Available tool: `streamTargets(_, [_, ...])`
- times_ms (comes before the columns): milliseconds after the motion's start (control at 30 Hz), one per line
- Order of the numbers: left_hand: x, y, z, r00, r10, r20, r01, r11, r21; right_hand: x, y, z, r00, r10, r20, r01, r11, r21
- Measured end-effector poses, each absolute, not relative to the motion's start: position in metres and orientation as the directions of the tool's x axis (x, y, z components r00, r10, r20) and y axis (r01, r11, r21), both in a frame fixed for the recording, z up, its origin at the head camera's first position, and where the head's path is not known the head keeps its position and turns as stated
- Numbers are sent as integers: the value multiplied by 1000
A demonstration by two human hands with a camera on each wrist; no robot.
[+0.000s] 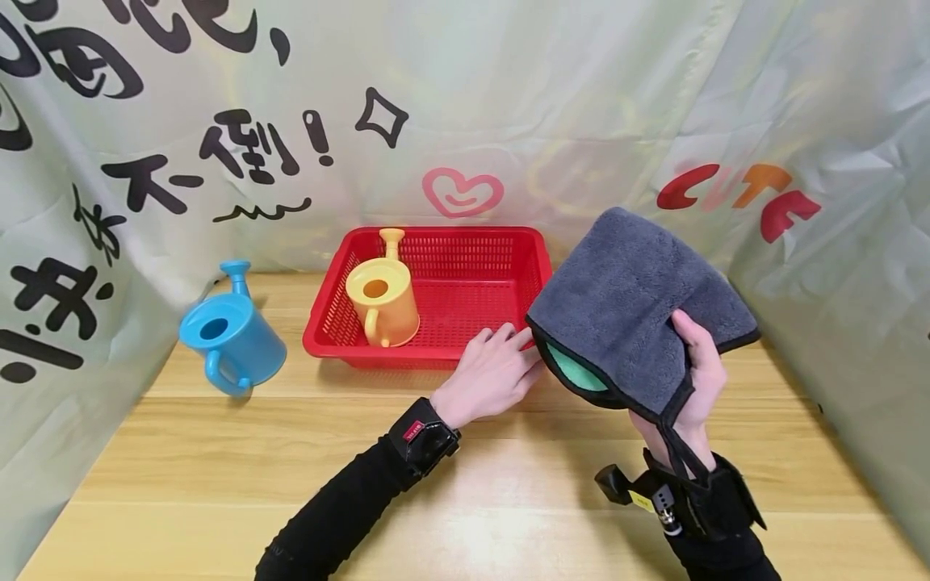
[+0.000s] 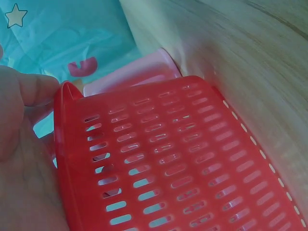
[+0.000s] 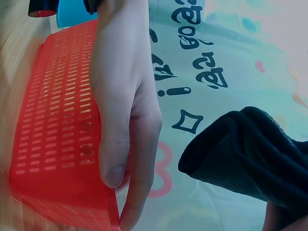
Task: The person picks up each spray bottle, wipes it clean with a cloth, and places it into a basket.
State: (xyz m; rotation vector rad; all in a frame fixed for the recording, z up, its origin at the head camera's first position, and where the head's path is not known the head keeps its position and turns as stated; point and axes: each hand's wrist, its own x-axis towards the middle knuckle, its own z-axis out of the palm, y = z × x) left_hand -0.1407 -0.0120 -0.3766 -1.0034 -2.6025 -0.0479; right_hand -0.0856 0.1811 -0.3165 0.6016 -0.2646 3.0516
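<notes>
A red perforated plastic basket is being grasped by the left hand at its front rim, near the right corner, presumably offering a light, stiff hold there. Raised to the basket's right, a grey plush cloth with black binding is being gripped by the right hand, probably handling soft and limp, best held by its bound edge. Inside the basket's left part, a yellow plastic watering can is sitting.
</notes>
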Motion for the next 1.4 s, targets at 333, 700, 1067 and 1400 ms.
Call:
streamTargets(333, [-143, -13, -378, -657, 638, 401, 656, 746, -111, -85, 179, -316, -918, -39, 394, -30, -985, -167])
streamTargets(700, [-142, -13, -379, -677, 611, 410, 662, 749, -22, -82, 175, -318, -906, -93, 413, 1, -976, -217])
streamTargets(1067, [-147, -6, -375, -737, 598, 315, 661, 735, 153, -82, 175, -320, -924, -40, 381, -77, -955, -287])
streamTargets(1400, [-153, -3, -369, -780, 593, 200, 625, 726, 287, -81, 176, -319, -936, -21, 351, -94, -947, -307])
